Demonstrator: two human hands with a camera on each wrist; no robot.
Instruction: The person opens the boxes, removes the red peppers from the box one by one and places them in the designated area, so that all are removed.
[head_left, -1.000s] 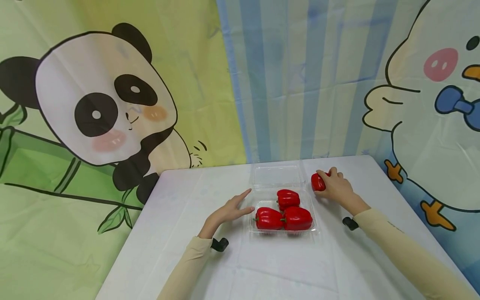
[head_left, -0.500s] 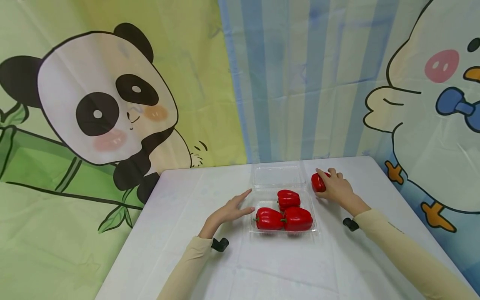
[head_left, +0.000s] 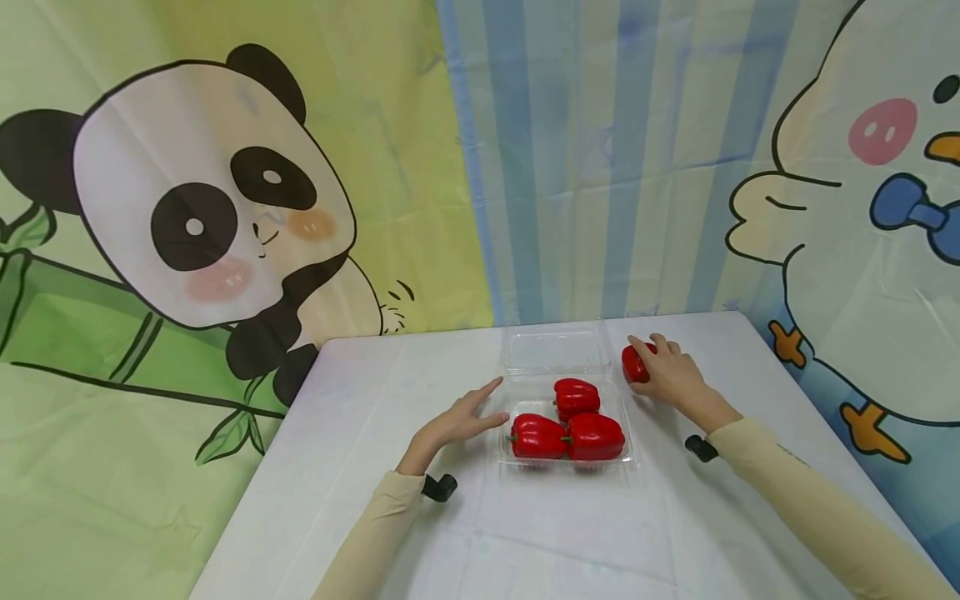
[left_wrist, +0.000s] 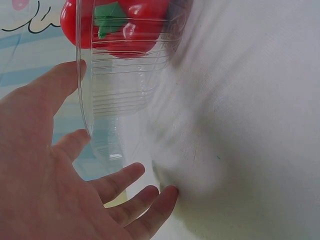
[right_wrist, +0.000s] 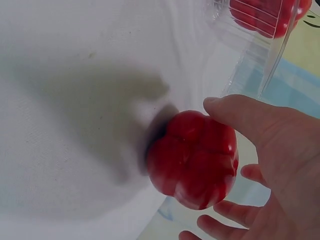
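Straight, spread fingers mark my left hand (head_left: 461,421) beside the clear plastic container (head_left: 504,454). In the left wrist view the thumb and index fingertip meet the container's rim (left_wrist: 85,107), though contact is hard to confirm. Three red bell peppers lie in its base: one at the back (head_left: 576,398), one front left (head_left: 538,437), one front right (head_left: 596,437). To the right of the container, my right hand (head_left: 675,379) grips another red bell pepper (right_wrist: 192,160) on the table, thumb at one side and fingers around the other.
The container's clear lid (head_left: 555,352) lies folded back toward the wall. A white cloth covers the table (head_left: 420,550). Behind it hang printed curtains (head_left: 555,167). Each wrist wears a small black camera.
The right hand has shifted very slightly left and away from me over the pepper, which stays nearly in place. The left hand and the container look unmoved.
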